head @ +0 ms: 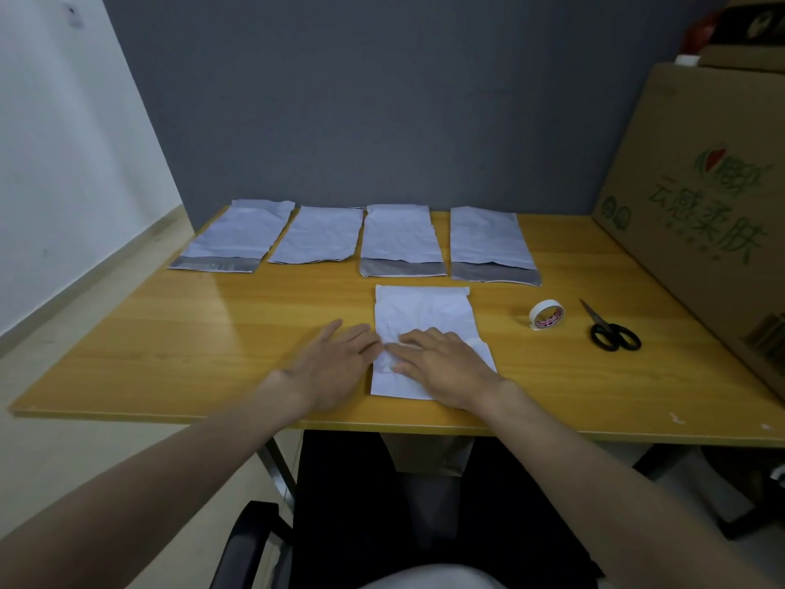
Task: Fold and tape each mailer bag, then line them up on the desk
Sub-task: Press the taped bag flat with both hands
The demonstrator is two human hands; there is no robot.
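Mailer bags number five on the counter (170, 342): four lie side by side in a row (352, 240) along the far edge, three showing a grey strip at the near end, and one crumpled white bag (424, 312) lies near me, right of centre. My right hand (441, 363) lies flat on its near half, fingers spread, gripping nothing. My left hand (331, 367) rests open on the wood just left of it, fingertips touching its left edge. One tape roll (546, 315) and one pair of black-handled scissors (611, 329) sit to the right, beside a cardboard box (701, 231).
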